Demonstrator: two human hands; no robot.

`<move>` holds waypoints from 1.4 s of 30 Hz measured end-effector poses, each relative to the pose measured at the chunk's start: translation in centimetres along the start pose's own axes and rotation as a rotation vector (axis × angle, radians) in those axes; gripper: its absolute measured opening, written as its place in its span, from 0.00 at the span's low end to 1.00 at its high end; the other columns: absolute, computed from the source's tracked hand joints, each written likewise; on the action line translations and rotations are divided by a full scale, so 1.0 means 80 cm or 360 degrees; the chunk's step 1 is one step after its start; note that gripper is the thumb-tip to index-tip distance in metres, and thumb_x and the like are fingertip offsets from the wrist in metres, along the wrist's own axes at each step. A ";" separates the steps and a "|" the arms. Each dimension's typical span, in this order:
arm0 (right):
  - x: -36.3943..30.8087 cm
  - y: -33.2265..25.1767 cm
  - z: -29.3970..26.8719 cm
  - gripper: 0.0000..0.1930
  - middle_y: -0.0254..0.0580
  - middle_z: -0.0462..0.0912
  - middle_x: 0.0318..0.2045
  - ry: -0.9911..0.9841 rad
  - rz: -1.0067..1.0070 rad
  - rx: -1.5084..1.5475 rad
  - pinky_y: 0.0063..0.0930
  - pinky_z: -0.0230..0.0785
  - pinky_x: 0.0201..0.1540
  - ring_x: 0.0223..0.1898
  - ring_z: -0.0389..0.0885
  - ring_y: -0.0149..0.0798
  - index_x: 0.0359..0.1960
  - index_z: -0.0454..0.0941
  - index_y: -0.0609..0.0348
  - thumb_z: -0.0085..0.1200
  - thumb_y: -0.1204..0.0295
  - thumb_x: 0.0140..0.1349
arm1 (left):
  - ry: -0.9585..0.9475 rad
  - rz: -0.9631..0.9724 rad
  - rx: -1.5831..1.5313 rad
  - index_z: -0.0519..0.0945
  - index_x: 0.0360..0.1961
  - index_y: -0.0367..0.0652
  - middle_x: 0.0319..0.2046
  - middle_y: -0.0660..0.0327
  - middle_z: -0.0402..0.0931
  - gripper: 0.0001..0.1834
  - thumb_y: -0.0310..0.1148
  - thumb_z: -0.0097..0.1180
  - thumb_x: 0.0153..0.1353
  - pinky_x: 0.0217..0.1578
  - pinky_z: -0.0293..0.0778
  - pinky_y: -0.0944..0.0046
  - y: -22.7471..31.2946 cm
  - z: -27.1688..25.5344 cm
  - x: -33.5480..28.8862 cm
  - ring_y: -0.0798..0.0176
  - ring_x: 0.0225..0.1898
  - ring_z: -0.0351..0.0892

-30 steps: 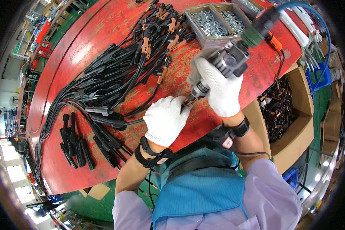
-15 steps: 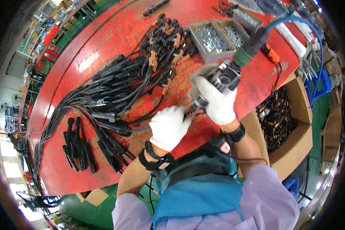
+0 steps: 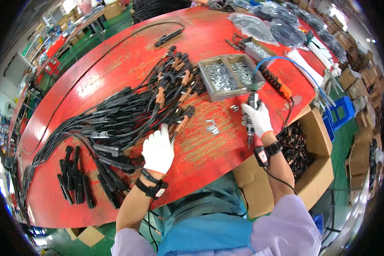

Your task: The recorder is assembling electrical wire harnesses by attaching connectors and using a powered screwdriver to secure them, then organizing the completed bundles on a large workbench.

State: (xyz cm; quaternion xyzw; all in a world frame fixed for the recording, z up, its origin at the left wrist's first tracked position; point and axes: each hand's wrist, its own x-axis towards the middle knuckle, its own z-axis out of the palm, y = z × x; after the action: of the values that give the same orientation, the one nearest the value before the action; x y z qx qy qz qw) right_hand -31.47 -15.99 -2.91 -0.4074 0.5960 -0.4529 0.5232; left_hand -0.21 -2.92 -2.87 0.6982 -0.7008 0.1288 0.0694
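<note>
My right hand (image 3: 258, 118), in a white glove, is wrapped round an air screwdriver (image 3: 250, 128) with a blue hose at its top. The bit points toward the near edge of the red table (image 3: 200, 158). My left hand (image 3: 158, 149), gloved too, lies with fingers stretched out at the near side of a pile of black cables (image 3: 115, 115). Beside its fingertips is a copper-coloured clamp end (image 3: 182, 123) with a black cable; whether they touch it I cannot tell. A few small silvery metal pieces (image 3: 212, 127) lie between my hands.
A two-part tray (image 3: 213, 97) of small metal parts stands beyond my right hand, beside an orange-and-black corded tool (image 3: 279, 85). Black handles (image 3: 77, 175) lie at the left. An open cardboard box (image 3: 313, 132) of copper-and-black pieces stands right of the table.
My hands, close together at the screwdriver's tip before, are now apart. The left has moved left to the cables; the right has drawn the screwdriver back and turned it more upright.
</note>
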 end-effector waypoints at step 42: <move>-0.171 -0.011 0.133 0.28 0.46 0.80 0.47 -0.1140 -0.1905 -0.1425 0.40 0.71 0.47 0.46 0.79 0.48 0.53 0.75 0.57 0.65 0.57 0.53 | -0.0942 0.0141 -0.1629 0.81 0.43 0.38 0.34 0.52 0.83 0.12 0.35 0.56 0.65 0.42 0.77 0.58 -0.055 -0.068 -0.039 0.52 0.39 0.83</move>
State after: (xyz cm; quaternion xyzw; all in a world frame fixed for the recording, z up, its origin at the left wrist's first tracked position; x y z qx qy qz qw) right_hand -19.24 -4.34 0.98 -0.9451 0.1996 -0.2175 0.1400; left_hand 3.80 1.62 1.82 0.5523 -0.6917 -0.4231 0.1934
